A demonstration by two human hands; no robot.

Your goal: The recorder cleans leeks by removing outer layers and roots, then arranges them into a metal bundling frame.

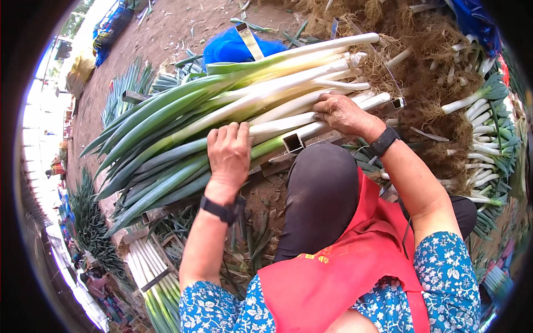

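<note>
A pile of long leeks (300, 72) lies across a metal frame (293, 143) in front of me, green leaves to the left and white ends to the right. My left hand (229, 152) is closed over a leek at the near side of the pile, where the white shank turns green. Toward the white end, my right hand (345, 114) has its fingers curled round a leek, thumb side hidden. A dark band circles each wrist.
Brown roots (413, 83) heap up at the right, beside a row of smaller leeks (482, 147). Blue netting (230, 49) sits behind the pile. A strapped leek bundle (152, 272) lies at the lower left. My knee (322, 188) is close to the frame.
</note>
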